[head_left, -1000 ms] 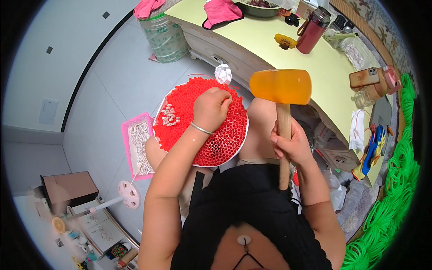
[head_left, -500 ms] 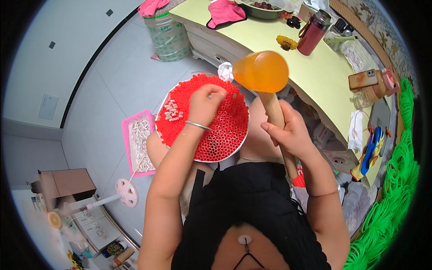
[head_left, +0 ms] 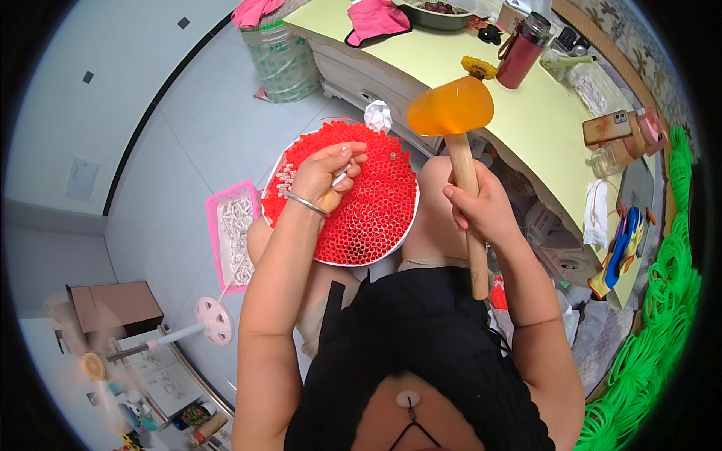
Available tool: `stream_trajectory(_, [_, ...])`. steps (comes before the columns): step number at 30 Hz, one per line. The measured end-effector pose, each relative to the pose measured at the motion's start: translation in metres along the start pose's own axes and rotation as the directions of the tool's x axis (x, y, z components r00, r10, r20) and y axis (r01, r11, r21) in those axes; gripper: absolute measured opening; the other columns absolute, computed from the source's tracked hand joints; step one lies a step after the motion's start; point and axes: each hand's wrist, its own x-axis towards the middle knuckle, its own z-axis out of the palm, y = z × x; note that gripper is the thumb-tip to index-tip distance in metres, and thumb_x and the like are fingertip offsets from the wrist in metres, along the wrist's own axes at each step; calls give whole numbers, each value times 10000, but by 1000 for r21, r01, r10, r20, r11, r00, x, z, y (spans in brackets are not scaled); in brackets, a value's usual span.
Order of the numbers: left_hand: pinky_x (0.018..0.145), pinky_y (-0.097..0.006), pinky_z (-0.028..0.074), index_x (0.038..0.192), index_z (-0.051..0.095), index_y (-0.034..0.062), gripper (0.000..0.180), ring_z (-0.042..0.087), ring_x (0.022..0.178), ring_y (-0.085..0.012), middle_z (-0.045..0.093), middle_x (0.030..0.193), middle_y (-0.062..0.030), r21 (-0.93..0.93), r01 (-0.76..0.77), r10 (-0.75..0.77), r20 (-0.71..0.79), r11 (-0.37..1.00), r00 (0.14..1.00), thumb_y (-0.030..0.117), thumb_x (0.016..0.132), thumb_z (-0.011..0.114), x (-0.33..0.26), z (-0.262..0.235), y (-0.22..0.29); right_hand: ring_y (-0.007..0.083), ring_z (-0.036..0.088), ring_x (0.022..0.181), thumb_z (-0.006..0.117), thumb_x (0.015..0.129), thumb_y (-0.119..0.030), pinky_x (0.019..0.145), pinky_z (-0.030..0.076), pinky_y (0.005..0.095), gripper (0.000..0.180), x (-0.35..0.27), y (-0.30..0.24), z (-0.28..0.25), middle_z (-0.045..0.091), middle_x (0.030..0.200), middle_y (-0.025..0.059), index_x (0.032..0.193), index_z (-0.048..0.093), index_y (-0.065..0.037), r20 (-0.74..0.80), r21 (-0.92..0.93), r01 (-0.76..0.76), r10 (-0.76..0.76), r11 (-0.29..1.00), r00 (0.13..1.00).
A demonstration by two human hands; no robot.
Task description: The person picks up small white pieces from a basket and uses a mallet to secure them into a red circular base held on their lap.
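A round bundle of red tubes (head_left: pixel 368 218), held in a white rim, rests at my thighs with many open ends facing up. Over its upper left part is my left hand (head_left: pixel 325 177), fingers curled around small white pegs (head_left: pixel 341 177); how many it holds is hidden. Several pale pegs (head_left: pixel 284 179) stand in the tubes beside that wrist, and a single one (head_left: pixel 392 156) sits at the upper right. My right hand (head_left: pixel 481 201) grips the wooden handle of a mallet (head_left: pixel 451 107), whose orange head is raised to the right of the bundle, apart from it.
A pink basket (head_left: pixel 213 233) of white pegs stands left of the bundle. The yellow-green desk (head_left: pixel 541 120) curves along the right, carrying a red thermos (head_left: pixel 523 52) and a phone (head_left: pixel 608 128). Green cord (head_left: pixel 662 301) lies at far right; a fan (head_left: pixel 215 319) stands lower left.
My left hand has shifted left and turned, showing white pegs in its curled fingers. The mallet's head has moved slightly right, and its handle is more upright.
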Motion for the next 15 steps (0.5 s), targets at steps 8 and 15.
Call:
stream_trajectory(8, [433, -176, 282, 1146, 634, -37, 286, 404, 579, -60, 531, 744, 19, 136, -56, 62, -38, 989, 997, 74, 883, 628, 41, 34, -4, 84, 464, 422, 608, 881, -68, 376, 414, 241, 183, -2, 20, -18, 487, 646, 17, 990, 465, -34, -32, 151, -72, 77, 986, 997])
stream_trajectory(15, [538, -175, 417, 1019, 692, -21, 191, 545, 620, -49, 655, 757, -22, 772, -266, 432, -13, 578, 902, 18, 833, 697, 74, 32, -20, 79, 459, 406, 613, 873, -96, 379, 423, 232, 165, -6, 26, -23, 487, 621, 16, 955, 477, -51, -33, 197, -101, 110, 975, 993])
